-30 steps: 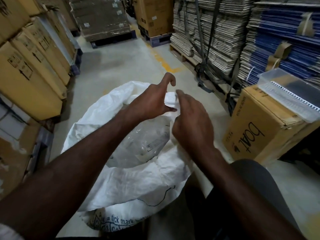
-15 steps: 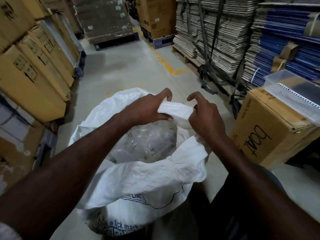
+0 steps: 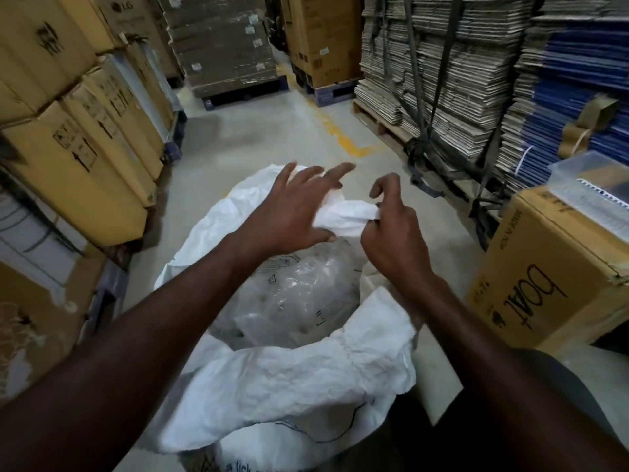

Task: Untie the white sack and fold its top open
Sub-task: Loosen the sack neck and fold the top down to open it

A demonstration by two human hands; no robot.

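Concrete floor [image 3: 245,144] carries the white sack [image 3: 272,386], a cardboard box [image 3: 544,274] beside it, loaded pallets [image 3: 381,120], and yellow line [image 3: 340,137].

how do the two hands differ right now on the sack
The left hand lies flat with fingers spread over the far rim of the white sack, while the right hand is curled, pinching the bunched strip of rim. The left reaches farther forward; the right sits nearer. Both are bare and touch the same twisted stretch.
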